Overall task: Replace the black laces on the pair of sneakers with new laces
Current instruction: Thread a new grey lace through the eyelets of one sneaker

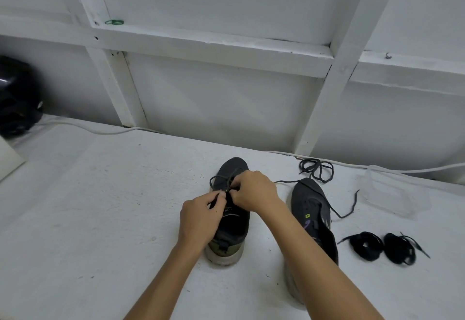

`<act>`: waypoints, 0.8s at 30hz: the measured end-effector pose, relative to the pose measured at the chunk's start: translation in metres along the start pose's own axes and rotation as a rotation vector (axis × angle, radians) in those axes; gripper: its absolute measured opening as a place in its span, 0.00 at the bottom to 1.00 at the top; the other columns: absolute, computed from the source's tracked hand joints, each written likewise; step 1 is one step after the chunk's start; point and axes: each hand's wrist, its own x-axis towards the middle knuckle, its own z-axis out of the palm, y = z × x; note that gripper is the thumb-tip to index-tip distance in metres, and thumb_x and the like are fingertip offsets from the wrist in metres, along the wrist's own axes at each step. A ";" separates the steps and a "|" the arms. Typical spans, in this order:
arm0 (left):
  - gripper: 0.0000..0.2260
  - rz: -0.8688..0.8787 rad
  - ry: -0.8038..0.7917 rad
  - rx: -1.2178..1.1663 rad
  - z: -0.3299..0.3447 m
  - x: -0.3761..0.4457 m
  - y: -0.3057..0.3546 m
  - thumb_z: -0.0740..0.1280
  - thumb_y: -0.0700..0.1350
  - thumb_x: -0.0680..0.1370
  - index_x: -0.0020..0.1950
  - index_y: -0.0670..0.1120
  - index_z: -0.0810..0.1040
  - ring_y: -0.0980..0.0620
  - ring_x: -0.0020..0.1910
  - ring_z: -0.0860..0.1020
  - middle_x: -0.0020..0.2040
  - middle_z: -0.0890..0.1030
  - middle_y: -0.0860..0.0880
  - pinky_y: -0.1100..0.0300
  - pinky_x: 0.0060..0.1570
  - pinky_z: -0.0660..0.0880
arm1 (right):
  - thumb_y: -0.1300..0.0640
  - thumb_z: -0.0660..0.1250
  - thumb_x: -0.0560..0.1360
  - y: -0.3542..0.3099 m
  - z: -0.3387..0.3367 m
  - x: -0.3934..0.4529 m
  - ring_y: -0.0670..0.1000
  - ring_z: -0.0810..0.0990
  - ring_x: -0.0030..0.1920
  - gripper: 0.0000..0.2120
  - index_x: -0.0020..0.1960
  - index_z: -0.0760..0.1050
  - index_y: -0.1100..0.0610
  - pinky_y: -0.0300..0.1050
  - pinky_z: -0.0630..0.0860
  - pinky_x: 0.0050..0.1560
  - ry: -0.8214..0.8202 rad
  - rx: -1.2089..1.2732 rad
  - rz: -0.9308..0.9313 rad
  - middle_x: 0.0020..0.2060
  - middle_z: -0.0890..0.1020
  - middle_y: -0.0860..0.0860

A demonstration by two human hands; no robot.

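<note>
Head view:

- Two dark sneakers stand on the white table, toes pointing away from the person. The left sneaker sits in the middle; the right sneaker stands just beside it, partly hidden behind the right forearm.
- Two hands work over the left sneaker's lacing area. The left hand has its fingers curled, thumb and forefinger pinching a thin black lace.
- The right hand is likewise curled, its fingertips pinching the same lace just beside the left hand's; the two hands nearly touch.
- That lace loops out over the toe of the left sneaker.
- One loose lace trails from the right sneaker across the table to its right.
- One loose tangle of black lace lies beyond the right sneaker, near the wall.
- Two coiled bundles of black laces lie side by side to the right of the right sneaker: the nearer bundle and the outer bundle.
- One clear plastic container sits at the right, behind the bundles.
- One white cable runs along the foot of the wall.
- One dark rounded object sits at the far left edge; what it is cannot be told.
- One small green band rests on a white wall ledge.
</note>
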 end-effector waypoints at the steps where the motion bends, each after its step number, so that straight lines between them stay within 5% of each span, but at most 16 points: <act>1: 0.13 -0.002 0.001 0.004 0.001 0.000 0.000 0.64 0.52 0.81 0.38 0.51 0.81 0.49 0.32 0.76 0.27 0.77 0.51 0.56 0.32 0.71 | 0.54 0.66 0.76 -0.002 0.000 0.001 0.54 0.80 0.47 0.10 0.54 0.83 0.50 0.43 0.73 0.42 -0.009 -0.017 0.007 0.48 0.84 0.50; 5: 0.18 -0.036 0.006 0.019 0.001 0.001 0.000 0.63 0.52 0.81 0.31 0.51 0.75 0.53 0.27 0.71 0.25 0.75 0.51 0.62 0.28 0.64 | 0.54 0.63 0.78 0.001 -0.003 0.002 0.52 0.78 0.45 0.08 0.51 0.79 0.54 0.45 0.74 0.43 -0.050 0.090 -0.056 0.47 0.83 0.51; 10: 0.23 -0.069 0.000 0.044 0.000 0.001 -0.004 0.63 0.51 0.81 0.27 0.48 0.65 0.55 0.24 0.63 0.22 0.66 0.53 0.63 0.26 0.59 | 0.55 0.65 0.81 0.028 -0.040 -0.012 0.40 0.70 0.26 0.10 0.41 0.77 0.53 0.38 0.67 0.34 0.009 0.870 0.014 0.26 0.76 0.41; 17: 0.22 -0.050 0.040 0.097 0.003 0.004 -0.005 0.64 0.50 0.80 0.28 0.46 0.65 0.53 0.25 0.62 0.23 0.65 0.51 0.58 0.27 0.61 | 0.55 0.64 0.79 0.030 -0.033 -0.019 0.47 0.70 0.32 0.10 0.41 0.76 0.56 0.40 0.68 0.34 0.104 0.837 0.102 0.28 0.75 0.43; 19: 0.16 -0.036 0.015 0.122 0.000 0.007 -0.001 0.64 0.52 0.80 0.34 0.48 0.75 0.54 0.29 0.71 0.28 0.75 0.53 0.55 0.32 0.73 | 0.53 0.65 0.78 0.030 -0.038 -0.017 0.47 0.72 0.33 0.08 0.43 0.77 0.56 0.40 0.70 0.36 0.132 0.710 0.024 0.31 0.77 0.44; 21: 0.07 -0.018 -0.027 0.120 -0.005 0.011 0.008 0.65 0.53 0.79 0.52 0.54 0.81 0.54 0.44 0.79 0.44 0.83 0.56 0.56 0.47 0.78 | 0.52 0.67 0.77 0.027 -0.045 -0.017 0.44 0.73 0.31 0.06 0.42 0.78 0.51 0.38 0.71 0.36 0.126 0.627 -0.059 0.28 0.76 0.40; 24: 0.17 0.136 -0.121 0.109 -0.006 0.026 0.019 0.68 0.54 0.77 0.65 0.56 0.77 0.54 0.56 0.78 0.56 0.82 0.57 0.54 0.55 0.77 | 0.52 0.68 0.77 0.018 -0.051 -0.016 0.44 0.77 0.35 0.05 0.43 0.80 0.48 0.40 0.73 0.39 0.144 0.568 -0.153 0.32 0.81 0.40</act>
